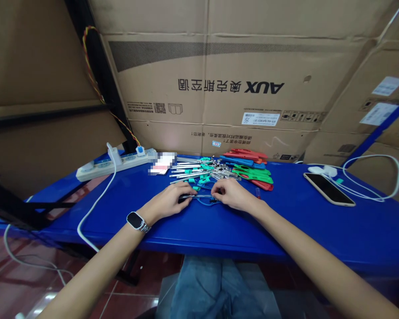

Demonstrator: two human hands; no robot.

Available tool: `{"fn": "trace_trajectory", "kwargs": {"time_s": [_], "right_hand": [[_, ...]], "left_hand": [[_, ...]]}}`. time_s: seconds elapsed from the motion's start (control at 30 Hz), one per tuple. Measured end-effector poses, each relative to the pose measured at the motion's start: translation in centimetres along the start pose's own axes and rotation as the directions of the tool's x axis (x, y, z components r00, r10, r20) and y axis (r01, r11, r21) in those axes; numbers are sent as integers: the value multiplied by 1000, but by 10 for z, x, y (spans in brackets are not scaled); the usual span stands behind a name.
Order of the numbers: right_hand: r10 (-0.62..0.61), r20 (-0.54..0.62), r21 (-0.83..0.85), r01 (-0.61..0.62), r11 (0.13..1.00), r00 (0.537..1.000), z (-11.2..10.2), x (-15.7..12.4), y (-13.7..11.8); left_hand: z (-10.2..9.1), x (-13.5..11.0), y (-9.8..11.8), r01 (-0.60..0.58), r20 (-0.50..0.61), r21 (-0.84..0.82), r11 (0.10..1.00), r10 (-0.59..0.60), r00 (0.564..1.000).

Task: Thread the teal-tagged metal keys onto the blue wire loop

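Observation:
My left hand (175,199) rests low over the table with its fingers closed on the left end of a slim metal strip (202,196). Pinched fingers of my right hand (231,194) are at the strip's other end, with a small dark piece by the fingertips. Just under the strip lies a thin blue looped piece (206,203), partly hidden. Beyond both hands is a loose pile of metal strips (189,170) with green plastic bits (204,179) among them. Right of that pile, red, blue and green plastic handles (254,173) lie stacked.
A white power strip (118,166) with plugs and a cable stands at the back left. Beside it lies a white card (162,163), partly blurred. On the right are a phone (329,189) and a white cable (369,195). Large cardboard (219,57) walls off the back.

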State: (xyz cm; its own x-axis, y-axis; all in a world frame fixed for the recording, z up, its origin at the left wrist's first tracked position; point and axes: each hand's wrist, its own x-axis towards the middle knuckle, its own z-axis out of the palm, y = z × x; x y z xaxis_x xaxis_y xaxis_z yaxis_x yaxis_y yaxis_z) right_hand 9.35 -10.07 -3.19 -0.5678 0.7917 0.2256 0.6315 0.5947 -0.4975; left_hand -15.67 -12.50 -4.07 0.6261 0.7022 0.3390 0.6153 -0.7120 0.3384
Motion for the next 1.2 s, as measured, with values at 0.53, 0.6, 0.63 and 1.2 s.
{"fn": "trace_trajectory", "kwargs": {"time_s": [0.53, 0.6, 0.63, 1.2], "right_hand": [[-48, 1, -42, 48, 998, 999, -7, -1, -14], [-69, 1, -70, 69, 995, 998, -6, 2, -20], [-80, 13, -85, 80, 993, 997, -5, 5, -22], [-187, 34, -39, 188, 981, 982, 17, 17, -20]], "left_hand": [[-5, -2, 2, 61, 23, 46, 997, -62, 998], [-5, -2, 1, 37, 15, 40, 999, -37, 999], [-5, -2, 2, 27, 11, 40, 999, -28, 1000], [-2, 0, -2, -28, -69, -48, 998, 24, 997]]}}
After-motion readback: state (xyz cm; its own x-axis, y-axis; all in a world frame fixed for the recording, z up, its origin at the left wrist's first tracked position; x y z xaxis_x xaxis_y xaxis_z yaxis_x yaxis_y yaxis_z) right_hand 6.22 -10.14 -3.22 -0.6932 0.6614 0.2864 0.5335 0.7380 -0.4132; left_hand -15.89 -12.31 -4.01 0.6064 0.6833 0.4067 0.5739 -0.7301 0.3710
